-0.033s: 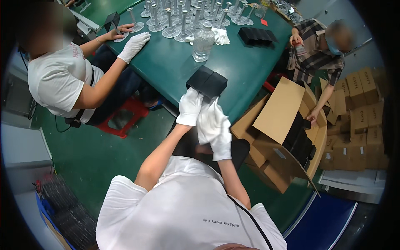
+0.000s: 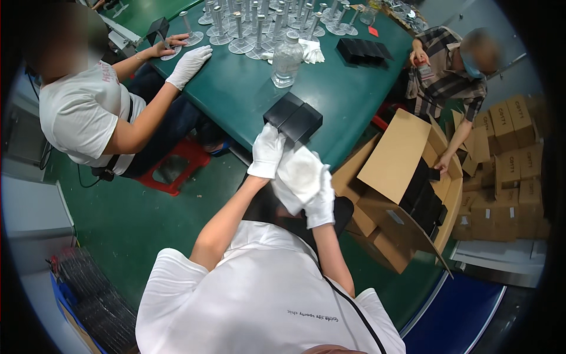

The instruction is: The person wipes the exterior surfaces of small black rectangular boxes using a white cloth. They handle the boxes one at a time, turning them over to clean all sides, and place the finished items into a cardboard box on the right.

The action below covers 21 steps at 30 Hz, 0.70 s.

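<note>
Two black boxes (image 2: 283, 110) sit side by side at the near edge of the green table (image 2: 236, 100). My left hand (image 2: 267, 154), in a white glove, grips the near left corner of the pair; its fingertips are partly hidden. In my gloved right hand (image 2: 320, 203) is a folded white cloth (image 2: 298, 174), just below the near side of the boxes. Part of the cloth hangs toward my lap. A clear bottle with liquid (image 2: 286, 62) stands beyond the boxes.
Several round-based metal stands (image 2: 259, 44) crowd the table's far side. Black boxes (image 2: 362, 53) lie at the far right. One person (image 2: 82, 112) sits left; another (image 2: 448, 65) reaches into an open carton (image 2: 392, 159) of black pieces. A red stool (image 2: 174, 168) stands left.
My right hand and the cloth have shifted slightly, and the cloth now shows a broader, flatter face. My left hand and the boxes have hardly moved.
</note>
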Motion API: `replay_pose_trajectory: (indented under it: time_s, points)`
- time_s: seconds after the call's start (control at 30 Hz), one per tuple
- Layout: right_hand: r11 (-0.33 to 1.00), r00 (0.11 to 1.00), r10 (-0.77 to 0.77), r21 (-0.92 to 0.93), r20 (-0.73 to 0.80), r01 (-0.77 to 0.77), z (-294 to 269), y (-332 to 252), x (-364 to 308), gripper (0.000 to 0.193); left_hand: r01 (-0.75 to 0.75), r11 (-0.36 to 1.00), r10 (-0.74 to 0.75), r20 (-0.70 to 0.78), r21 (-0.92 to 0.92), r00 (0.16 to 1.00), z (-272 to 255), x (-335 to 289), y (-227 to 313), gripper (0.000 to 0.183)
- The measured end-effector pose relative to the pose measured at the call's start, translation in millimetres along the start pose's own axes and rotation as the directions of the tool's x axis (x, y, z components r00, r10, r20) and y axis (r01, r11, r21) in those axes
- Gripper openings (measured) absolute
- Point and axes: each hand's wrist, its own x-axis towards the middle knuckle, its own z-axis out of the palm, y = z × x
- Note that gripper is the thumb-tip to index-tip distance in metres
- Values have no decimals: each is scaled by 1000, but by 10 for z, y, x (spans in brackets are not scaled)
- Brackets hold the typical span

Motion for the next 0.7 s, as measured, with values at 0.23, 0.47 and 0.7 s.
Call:
replay_pose_trajectory:
  time_s: [0.23, 0.47, 0.7]
  points:
    - [903, 951, -306, -305, 39, 303, -104, -776, 44, 52, 94, 982, -18, 408, -166, 913, -216, -100, 362, 40]
    - [782, 866, -190, -462, 462, 418, 228, -995, 47, 56, 497, 704, -58, 656, -508, 753, -545, -232, 756, 42]
    - [948, 962, 132, -314, 240, -52, 324, -1052, 141, 50, 567, 630, 100, 780, -530, 618, -684, -504, 854, 60]
